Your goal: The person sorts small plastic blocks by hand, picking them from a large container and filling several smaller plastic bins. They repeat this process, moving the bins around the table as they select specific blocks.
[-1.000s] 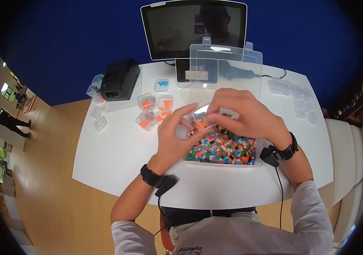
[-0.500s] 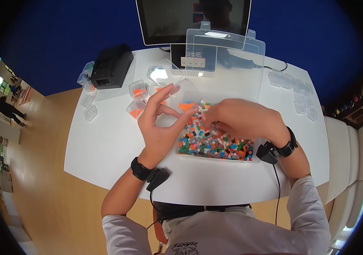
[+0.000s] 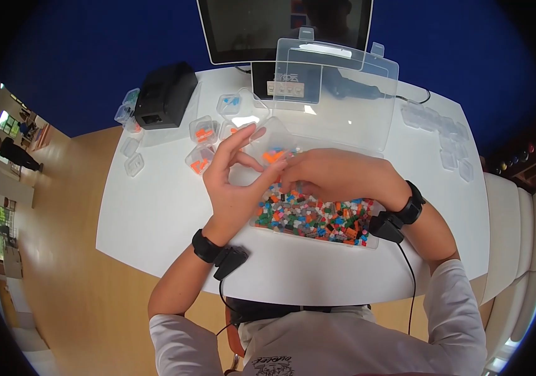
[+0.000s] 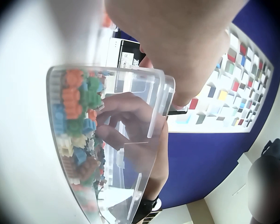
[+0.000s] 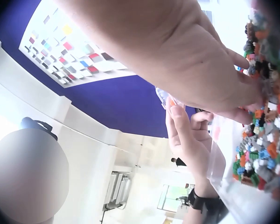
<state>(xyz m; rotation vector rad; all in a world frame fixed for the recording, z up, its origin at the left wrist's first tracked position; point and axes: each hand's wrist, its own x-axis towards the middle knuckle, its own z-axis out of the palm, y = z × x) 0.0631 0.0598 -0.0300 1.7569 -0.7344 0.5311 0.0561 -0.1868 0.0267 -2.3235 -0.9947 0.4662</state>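
Observation:
My left hand [image 3: 233, 188] holds a small clear box with its lid up between thumb and fingers; orange bricks [image 3: 273, 155] lie inside it. This box is at the back-left corner of a large clear bin [image 3: 315, 239] full of mixed small bricks [image 3: 318, 216]. Over the bin, my right hand [image 3: 349, 175] reaches down, its fingertips hidden in the head view. The right wrist view shows the fingers of that hand [image 5: 177, 60] spread and fairly straight against the bricks [image 5: 266, 140]. Through the bin wall, the left wrist view shows the right hand [image 4: 126, 116] beside the bricks.
Small boxes with orange bricks [image 3: 203, 131] and one with blue bricks [image 3: 231, 101] stand left of the bin. Behind it rise its clear lid [image 3: 349, 119] and a monitor [image 3: 236, 37]. A black device [image 3: 166, 97] is back left; empty clear boxes [image 3: 434, 122] lie right.
My right hand has left the small box and gone down to the bricks, then shifted left within the bin. My left hand has moved left with the small box.

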